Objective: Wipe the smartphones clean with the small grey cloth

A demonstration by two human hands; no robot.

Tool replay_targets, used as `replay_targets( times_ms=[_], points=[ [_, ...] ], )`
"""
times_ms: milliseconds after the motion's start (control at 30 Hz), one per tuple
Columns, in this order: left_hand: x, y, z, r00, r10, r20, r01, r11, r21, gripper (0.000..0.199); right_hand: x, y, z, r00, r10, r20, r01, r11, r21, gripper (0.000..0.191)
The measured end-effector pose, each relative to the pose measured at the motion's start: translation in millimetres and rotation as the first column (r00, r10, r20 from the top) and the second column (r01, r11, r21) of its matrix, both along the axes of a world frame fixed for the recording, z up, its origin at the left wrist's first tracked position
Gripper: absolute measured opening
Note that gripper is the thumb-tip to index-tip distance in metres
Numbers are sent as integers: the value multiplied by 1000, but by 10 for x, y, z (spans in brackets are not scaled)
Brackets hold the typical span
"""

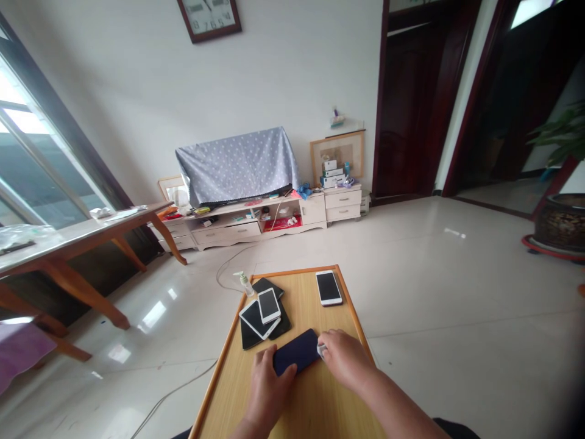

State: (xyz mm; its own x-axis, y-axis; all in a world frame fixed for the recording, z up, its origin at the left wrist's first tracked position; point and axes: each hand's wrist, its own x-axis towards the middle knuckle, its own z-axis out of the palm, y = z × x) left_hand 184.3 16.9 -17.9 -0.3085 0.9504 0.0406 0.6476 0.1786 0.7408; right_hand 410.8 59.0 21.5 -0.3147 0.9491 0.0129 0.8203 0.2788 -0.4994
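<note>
Smartphone (296, 352), dark navy with a smooth, unmarked surface, lies tilted on a pale wooden tray (292, 271) near the tray's middle, its long axis running diagonally. Its lower end sits under the left hand (269, 390), whose fingers (274, 360) lie flat across that end and pin it to the wood. The right hand (345, 360) comes in from the other side, fingers curled together around a small white cloth (322, 350) that touches the phone's upper right end. The two hands are close, with only the phone between them.

Beyond the phone, toward the far left corner, a white-framed phone (269, 305) rests on a white tablet (256, 319), and both lie on a black tablet (249, 335). The stack stops just short of the navy phone. A second white-framed phone (328, 288) lies apart near the far edge, and a pump bottle (244, 283) stands on the floor just past the far left corner.

A raised orange-brown rim edges the tray. Pale wood stretches between the navy phone and the far right phone, and more runs along the right side towards the person. Beyond the rim lies a tiled floor (434, 286).
</note>
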Motion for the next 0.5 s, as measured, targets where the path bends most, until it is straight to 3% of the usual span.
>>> replay_targets(
  times_ms=[233,433,500],
  points=[
    [24,-123,-12,960,-115,-256,109,993,-38,72,-43,34,-5,996,-83,18,83,997,-3,22],
    [16,-180,24,941,-145,-307,131,989,-63,70,-252,21,-19,918,-131,-375,192,972,132,25],
    [18,-191,42,934,-151,-324,135,988,-71,69,-342,-23,-15,904,-103,-415,194,964,182,27]
  ],
)
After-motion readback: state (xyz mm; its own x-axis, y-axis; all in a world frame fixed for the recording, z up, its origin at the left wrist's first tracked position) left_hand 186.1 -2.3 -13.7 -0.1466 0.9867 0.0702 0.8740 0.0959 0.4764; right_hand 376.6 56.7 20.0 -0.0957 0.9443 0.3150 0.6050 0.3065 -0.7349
